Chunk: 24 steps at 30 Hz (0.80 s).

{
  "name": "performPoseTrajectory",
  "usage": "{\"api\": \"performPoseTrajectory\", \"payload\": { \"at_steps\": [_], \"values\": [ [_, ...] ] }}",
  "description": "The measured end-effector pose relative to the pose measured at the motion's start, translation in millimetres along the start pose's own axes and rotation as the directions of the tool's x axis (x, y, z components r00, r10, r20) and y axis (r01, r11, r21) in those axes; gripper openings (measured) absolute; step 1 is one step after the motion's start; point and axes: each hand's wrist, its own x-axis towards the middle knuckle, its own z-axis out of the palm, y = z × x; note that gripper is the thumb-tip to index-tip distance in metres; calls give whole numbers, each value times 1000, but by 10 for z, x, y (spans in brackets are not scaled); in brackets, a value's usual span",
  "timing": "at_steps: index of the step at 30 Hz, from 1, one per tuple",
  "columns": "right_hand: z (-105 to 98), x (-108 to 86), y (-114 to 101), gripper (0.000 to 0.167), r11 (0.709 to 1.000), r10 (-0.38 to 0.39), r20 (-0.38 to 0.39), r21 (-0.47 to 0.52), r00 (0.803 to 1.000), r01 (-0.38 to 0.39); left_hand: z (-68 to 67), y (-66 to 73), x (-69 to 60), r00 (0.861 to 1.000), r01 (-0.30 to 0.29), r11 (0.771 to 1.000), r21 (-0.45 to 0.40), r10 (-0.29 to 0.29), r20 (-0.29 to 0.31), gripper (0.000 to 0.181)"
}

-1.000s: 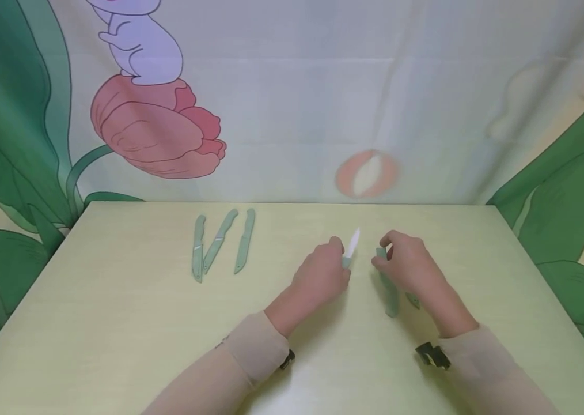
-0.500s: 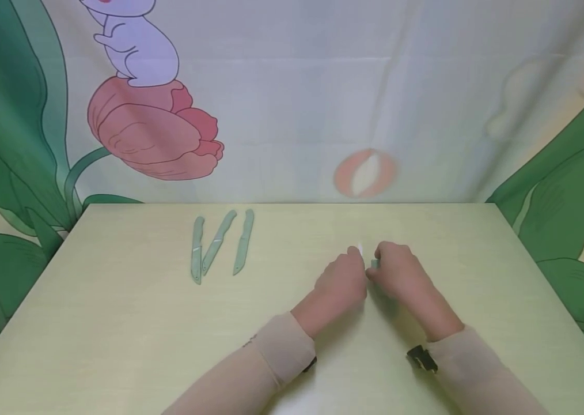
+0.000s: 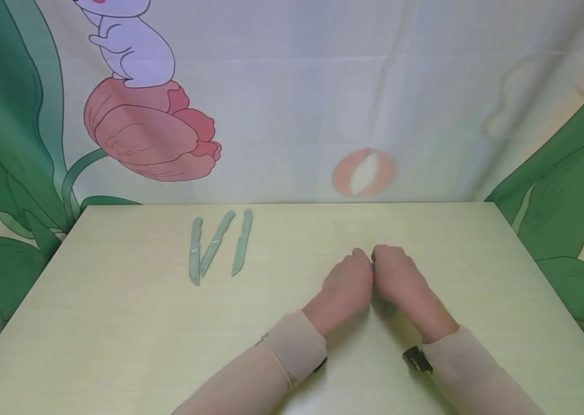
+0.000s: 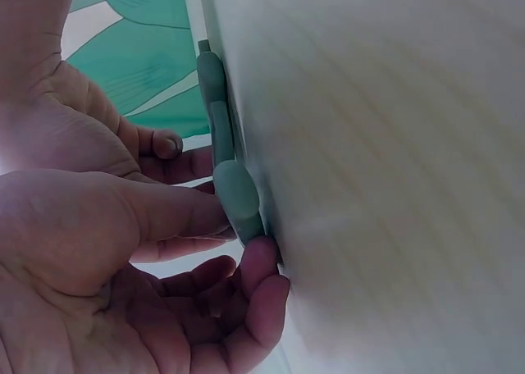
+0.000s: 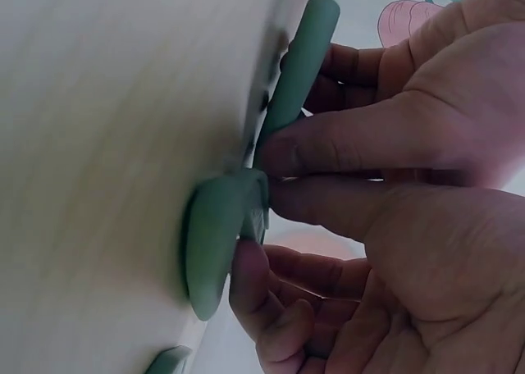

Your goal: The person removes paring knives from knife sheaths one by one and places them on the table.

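Observation:
My left hand (image 3: 348,283) grips the green handle of a knife (image 5: 303,62); its pale blade is hidden between the hands. My right hand (image 3: 401,276), knuckles against the left, pinches what looks like a green knife sheath, mostly hidden. In the right wrist view the two thumbs meet at the joint, and a rounded green piece (image 5: 212,255) lies low by the right fingers. Whether it belongs to the sheath I cannot tell. The left wrist view shows the rounded handle end (image 4: 238,189) at the left fingers and more green (image 4: 212,79) beyond.
Three green sheathed knives, a left one (image 3: 195,251), a slanted one (image 3: 217,243) and a right one (image 3: 242,242), lie on the pale table (image 3: 116,323). A small green end (image 5: 170,362) shows low in the right wrist view. A printed curtain (image 3: 281,104) hangs behind.
The left hand has moved right with the knife, and its blade has gone out of sight. The right hand has shifted slightly left; the hands now touch. The three knives stay put.

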Motion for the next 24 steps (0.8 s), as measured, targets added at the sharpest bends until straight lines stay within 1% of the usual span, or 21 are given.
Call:
{"api": "performPoseTrajectory", "payload": {
  "at_steps": [3,6,13,17,20,21,24],
  "values": [
    [14,2,5,19,1000,-16,-8,-6,1000,16,7,4,9,1000,-8,1000,17,8,-5,11],
    [23,5,10,20,1000,-21,-7,-11,1000,21,13,3,13,1000,-16,999,28,16,-4,12],
    [28,3,12,23,1000,-18,13,-16,1000,18,4,3,-3,1000,-14,1000,-8,14,6,12],
    [22,6,14,20,1000,-18,12,-15,1000,18,-4,2,-13,1000,-18,1000,-21,18,10,14],
    [6,-2,12,14,1000,-20,11,-20,1000,20,-21,-1,-23,1000,-6,999,-42,6,21,20],
    [0,-7,12,15,999,-22,10,-23,1000,22,-29,-5,-27,1000,2,999,-50,-1,25,21],
    [-21,-26,20,28,999,-29,-4,-17,1000,29,-63,-23,-42,999,23,998,-56,-21,33,21]
  ]
}}
